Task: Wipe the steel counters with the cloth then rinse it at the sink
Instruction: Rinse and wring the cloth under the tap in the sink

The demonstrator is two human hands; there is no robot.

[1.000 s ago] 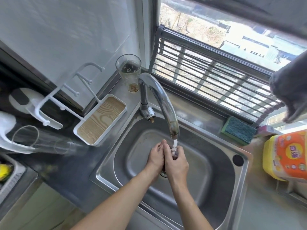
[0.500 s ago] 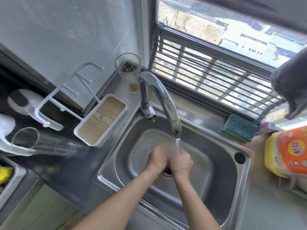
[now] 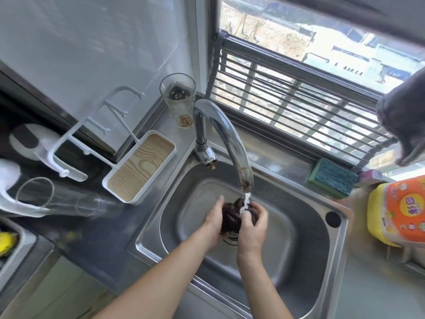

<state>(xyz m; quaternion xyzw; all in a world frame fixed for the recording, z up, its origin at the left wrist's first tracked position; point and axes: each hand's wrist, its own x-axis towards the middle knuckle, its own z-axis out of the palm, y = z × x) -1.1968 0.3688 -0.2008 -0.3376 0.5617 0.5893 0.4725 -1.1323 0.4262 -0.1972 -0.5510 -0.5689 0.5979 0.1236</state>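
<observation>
Over the drain of the steel sink [image 3: 305, 261] both my hands hold a dark, bunched-up cloth [image 3: 231, 216]. My left hand [image 3: 212, 223] cups the cloth's left side and my right hand [image 3: 251, 229] grips its right side. Water runs from the curved steel faucet [image 3: 232, 143] straight onto the top of the cloth. Most of the cloth is hidden between my palms.
A drinking glass [image 3: 180, 100] stands behind the faucet. A white tray with a wood-grain bottom [image 3: 140, 166] and a clear jug [image 3: 57, 199] sit on the counter at left. A green sponge [image 3: 331, 177] and a yellow detergent bottle [image 3: 400, 212] stand at right. A grey cloth [image 3: 404, 116] hangs upper right.
My hands have spread apart a little, so the dark cloth now shows between them under the running water. A moment ago they were pressed tight together, rubbing it.
</observation>
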